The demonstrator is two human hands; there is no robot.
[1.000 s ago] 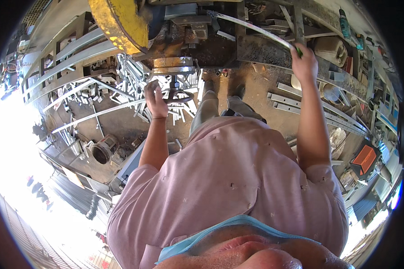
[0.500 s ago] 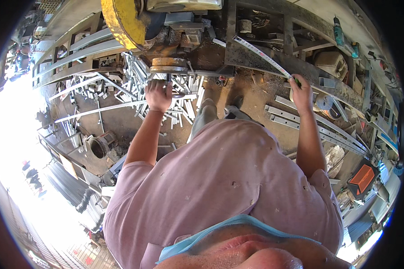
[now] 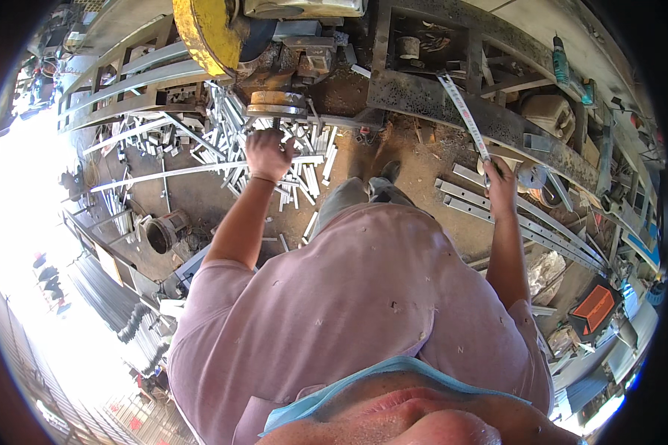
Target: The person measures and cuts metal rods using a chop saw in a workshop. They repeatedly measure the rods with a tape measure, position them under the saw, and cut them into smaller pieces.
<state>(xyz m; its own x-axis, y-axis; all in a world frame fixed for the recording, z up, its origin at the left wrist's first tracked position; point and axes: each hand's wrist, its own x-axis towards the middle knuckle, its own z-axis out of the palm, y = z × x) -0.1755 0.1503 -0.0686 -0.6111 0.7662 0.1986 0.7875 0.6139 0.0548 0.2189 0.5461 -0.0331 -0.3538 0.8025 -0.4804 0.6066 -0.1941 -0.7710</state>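
Observation:
My left hand (image 3: 269, 156) is closed at the clamp screw below a rusty round plate (image 3: 277, 105), on the front of a cut-off saw. Its fingers curl over the handwheel there, mostly hidden beneath the hand. The saw's yellow blade guard (image 3: 204, 37) stands just beyond. Off to the right, my right hand (image 3: 502, 182) grips a tape measure. Its white blade (image 3: 464, 113) is drawn out and reaches forward over the dark steel frame of the bench (image 3: 416, 95). The tape's case is largely covered by my fingers.
Offcuts of silvery metal tube (image 3: 226, 122) are heaped on the floor at the left, near a bucket-like drum (image 3: 167, 231). Punched metal bars (image 3: 523, 226) lie at the right. A teal drill (image 3: 560, 59) rests on the far right ledge, and an orange-and-black box (image 3: 595, 308) sits lower right.
My right hand has drawn back toward me, and the tape blade has swung right, its far end leaving the bench corner. My left hand has shifted slightly over the handwheel.

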